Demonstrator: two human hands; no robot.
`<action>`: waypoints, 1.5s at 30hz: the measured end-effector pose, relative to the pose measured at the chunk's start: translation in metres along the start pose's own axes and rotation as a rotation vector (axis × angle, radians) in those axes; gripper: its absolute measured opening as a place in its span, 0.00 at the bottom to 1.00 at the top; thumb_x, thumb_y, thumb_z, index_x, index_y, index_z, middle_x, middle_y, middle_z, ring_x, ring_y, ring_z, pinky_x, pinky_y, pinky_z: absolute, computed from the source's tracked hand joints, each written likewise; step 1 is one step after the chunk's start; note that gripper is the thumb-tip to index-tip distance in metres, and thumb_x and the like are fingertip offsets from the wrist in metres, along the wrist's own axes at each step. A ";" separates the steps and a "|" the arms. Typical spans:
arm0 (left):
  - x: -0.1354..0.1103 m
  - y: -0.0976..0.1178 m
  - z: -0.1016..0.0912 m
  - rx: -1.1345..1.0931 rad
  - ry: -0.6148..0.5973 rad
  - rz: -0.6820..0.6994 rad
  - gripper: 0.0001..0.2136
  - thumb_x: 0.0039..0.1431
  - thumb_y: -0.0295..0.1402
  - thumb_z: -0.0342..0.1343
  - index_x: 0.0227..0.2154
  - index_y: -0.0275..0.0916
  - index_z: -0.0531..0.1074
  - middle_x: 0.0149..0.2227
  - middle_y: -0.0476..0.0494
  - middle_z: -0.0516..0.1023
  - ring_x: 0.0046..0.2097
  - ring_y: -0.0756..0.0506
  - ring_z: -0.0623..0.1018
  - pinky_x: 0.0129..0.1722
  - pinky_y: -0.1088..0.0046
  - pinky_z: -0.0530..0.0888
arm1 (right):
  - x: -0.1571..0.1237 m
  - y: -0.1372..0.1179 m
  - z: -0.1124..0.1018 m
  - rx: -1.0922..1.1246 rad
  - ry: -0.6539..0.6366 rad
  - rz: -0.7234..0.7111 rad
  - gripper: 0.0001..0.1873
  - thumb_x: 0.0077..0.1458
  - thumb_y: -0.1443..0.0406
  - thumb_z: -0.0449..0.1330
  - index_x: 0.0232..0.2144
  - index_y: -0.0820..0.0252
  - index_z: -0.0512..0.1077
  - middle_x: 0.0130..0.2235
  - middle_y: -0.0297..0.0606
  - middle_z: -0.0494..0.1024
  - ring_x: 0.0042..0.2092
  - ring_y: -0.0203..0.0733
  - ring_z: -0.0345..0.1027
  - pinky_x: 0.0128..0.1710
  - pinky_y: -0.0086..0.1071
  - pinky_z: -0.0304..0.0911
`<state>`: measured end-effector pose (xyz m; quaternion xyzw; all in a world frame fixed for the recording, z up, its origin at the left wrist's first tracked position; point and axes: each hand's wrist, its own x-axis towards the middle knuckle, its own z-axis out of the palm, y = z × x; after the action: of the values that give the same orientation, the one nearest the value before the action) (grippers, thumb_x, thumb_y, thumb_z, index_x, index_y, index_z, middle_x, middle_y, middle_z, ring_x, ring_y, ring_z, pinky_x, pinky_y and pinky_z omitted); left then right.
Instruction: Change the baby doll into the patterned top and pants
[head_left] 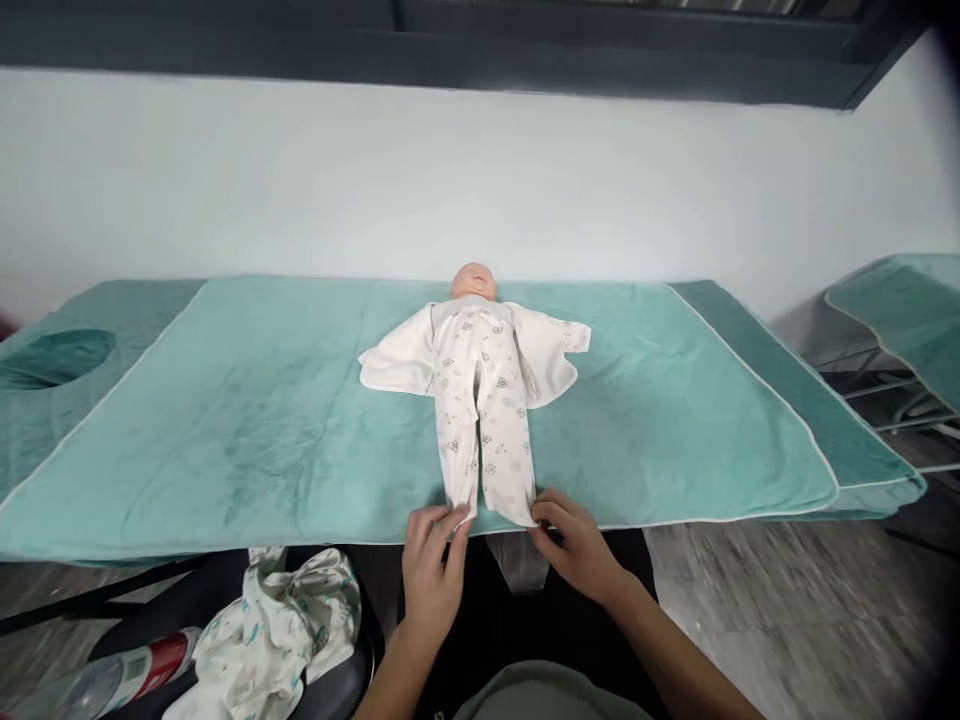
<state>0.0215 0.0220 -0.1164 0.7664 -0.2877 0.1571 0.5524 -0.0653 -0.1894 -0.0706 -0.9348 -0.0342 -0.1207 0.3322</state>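
Note:
A baby doll (pixel 474 282) lies on its back in the middle of a teal towel (pixel 262 420), head toward the wall. White printed trousers (pixel 484 420) lie over its body, legs pointing at me. An open white top (pixel 397 362) spreads out on both sides under it. My left hand (pixel 433 572) pinches the cuff of the left trouser leg at the towel's near edge. My right hand (pixel 576 545) grips the cuff of the right trouser leg, fingers curled.
The towel covers a long padded table (pixel 862 440) against a white wall. A black stool at lower left holds crumpled printed baby clothes (pixel 277 625) and a plastic bottle (pixel 112 680). Another teal-covered table (pixel 907 310) stands at right.

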 end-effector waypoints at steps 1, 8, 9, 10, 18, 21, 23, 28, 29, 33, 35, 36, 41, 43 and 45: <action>-0.002 -0.003 -0.003 -0.060 -0.086 -0.024 0.10 0.64 0.30 0.55 0.44 0.48 0.77 0.40 0.44 0.77 0.43 0.43 0.77 0.43 0.62 0.75 | 0.000 0.001 -0.003 -0.030 -0.048 -0.005 0.04 0.64 0.67 0.54 0.36 0.53 0.68 0.38 0.39 0.73 0.40 0.43 0.69 0.38 0.37 0.66; 0.062 -0.062 -0.038 -0.200 -0.175 -0.301 0.12 0.68 0.39 0.48 0.43 0.42 0.76 0.29 0.47 0.77 0.33 0.44 0.77 0.38 0.66 0.75 | 0.056 0.020 -0.055 -0.057 -0.187 -0.063 0.10 0.67 0.63 0.53 0.38 0.54 0.74 0.39 0.37 0.76 0.42 0.42 0.71 0.44 0.37 0.68; 0.079 -0.073 -0.036 -0.069 -0.154 -0.240 0.12 0.66 0.39 0.50 0.43 0.42 0.76 0.33 0.45 0.78 0.36 0.43 0.77 0.40 0.64 0.75 | 0.070 0.027 -0.057 -0.141 -0.081 -0.067 0.10 0.67 0.65 0.53 0.40 0.55 0.75 0.42 0.39 0.76 0.45 0.44 0.70 0.47 0.40 0.68; 0.096 -0.082 -0.031 0.077 -0.127 -0.142 0.12 0.65 0.39 0.51 0.43 0.41 0.76 0.38 0.42 0.79 0.42 0.40 0.77 0.45 0.61 0.74 | 0.085 0.036 -0.056 -0.237 0.015 -0.080 0.10 0.65 0.67 0.54 0.44 0.56 0.75 0.45 0.42 0.76 0.49 0.47 0.68 0.51 0.44 0.67; 0.170 -0.100 0.048 0.182 -0.087 0.284 0.14 0.63 0.32 0.51 0.48 0.39 0.76 0.50 0.35 0.77 0.57 0.35 0.72 0.58 0.51 0.69 | 0.158 0.063 -0.014 -0.536 0.123 -0.253 0.15 0.63 0.70 0.54 0.48 0.60 0.77 0.52 0.47 0.75 0.61 0.50 0.61 0.66 0.47 0.56; 0.170 -0.106 0.053 0.090 -0.054 0.279 0.15 0.63 0.35 0.53 0.51 0.42 0.75 0.52 0.37 0.77 0.58 0.37 0.72 0.60 0.51 0.67 | 0.163 0.061 -0.011 -0.579 0.136 -0.225 0.13 0.63 0.68 0.56 0.46 0.62 0.78 0.51 0.49 0.76 0.59 0.51 0.64 0.65 0.46 0.58; 0.168 -0.110 0.051 0.079 -0.077 0.266 0.15 0.62 0.36 0.54 0.49 0.43 0.76 0.52 0.38 0.77 0.58 0.36 0.71 0.60 0.51 0.67 | 0.166 0.060 -0.009 -0.574 0.120 -0.201 0.12 0.63 0.67 0.56 0.44 0.62 0.78 0.48 0.48 0.77 0.57 0.51 0.66 0.62 0.45 0.61; 0.168 -0.108 0.045 0.120 -0.117 0.231 0.16 0.61 0.35 0.55 0.51 0.41 0.74 0.52 0.37 0.76 0.59 0.35 0.69 0.60 0.51 0.65 | 0.164 0.061 -0.007 -0.511 0.171 -0.112 0.13 0.64 0.66 0.54 0.44 0.59 0.77 0.46 0.47 0.77 0.52 0.50 0.69 0.55 0.43 0.66; 0.169 -0.106 0.044 0.123 -0.115 0.220 0.16 0.61 0.35 0.55 0.52 0.41 0.74 0.52 0.36 0.76 0.59 0.35 0.69 0.60 0.51 0.65 | 0.162 0.062 -0.007 -0.495 0.185 -0.104 0.13 0.64 0.66 0.54 0.44 0.60 0.77 0.47 0.47 0.77 0.51 0.50 0.69 0.53 0.42 0.67; 0.172 -0.102 0.042 0.224 -0.132 0.147 0.14 0.63 0.31 0.50 0.49 0.38 0.74 0.50 0.35 0.76 0.56 0.35 0.71 0.57 0.53 0.66 | 0.158 0.069 -0.005 -0.441 0.183 -0.096 0.12 0.63 0.68 0.53 0.43 0.60 0.76 0.46 0.46 0.76 0.47 0.48 0.70 0.47 0.39 0.68; 0.174 -0.101 0.038 0.298 -0.121 0.093 0.13 0.65 0.31 0.48 0.46 0.37 0.75 0.47 0.34 0.77 0.52 0.35 0.72 0.52 0.55 0.68 | 0.160 0.072 -0.003 -0.422 0.154 -0.120 0.12 0.63 0.70 0.52 0.42 0.58 0.75 0.45 0.44 0.76 0.47 0.47 0.70 0.46 0.37 0.68; 0.174 -0.100 0.035 0.327 -0.115 0.077 0.13 0.65 0.30 0.47 0.45 0.36 0.75 0.45 0.33 0.77 0.50 0.36 0.73 0.50 0.56 0.68 | 0.161 0.072 -0.002 -0.417 0.141 -0.134 0.13 0.63 0.70 0.52 0.42 0.58 0.76 0.44 0.43 0.76 0.47 0.46 0.69 0.45 0.36 0.67; 0.161 -0.097 0.013 0.474 -0.199 0.233 0.11 0.64 0.27 0.47 0.35 0.37 0.75 0.37 0.35 0.76 0.42 0.37 0.72 0.43 0.58 0.69 | 0.167 0.072 0.002 -0.419 0.126 -0.154 0.10 0.61 0.72 0.55 0.37 0.57 0.76 0.41 0.42 0.76 0.45 0.46 0.69 0.43 0.35 0.66; 0.150 -0.097 0.004 0.550 -0.279 0.352 0.10 0.62 0.26 0.49 0.29 0.37 0.75 0.35 0.35 0.75 0.41 0.37 0.72 0.42 0.58 0.69 | 0.167 0.069 0.003 -0.410 0.118 -0.166 0.09 0.59 0.73 0.56 0.35 0.58 0.76 0.40 0.43 0.76 0.43 0.47 0.69 0.42 0.35 0.65; 0.139 -0.099 -0.003 0.571 -0.352 0.428 0.09 0.61 0.26 0.51 0.26 0.37 0.73 0.32 0.36 0.75 0.40 0.37 0.72 0.41 0.58 0.69 | 0.165 0.065 0.003 -0.380 0.096 -0.200 0.10 0.59 0.73 0.56 0.32 0.59 0.76 0.38 0.43 0.76 0.42 0.47 0.69 0.42 0.36 0.65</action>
<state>0.1924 0.0102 -0.1126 0.8270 -0.4762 0.2087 0.2141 0.1041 -0.2407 -0.0714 -0.9658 -0.0875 -0.2016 0.1377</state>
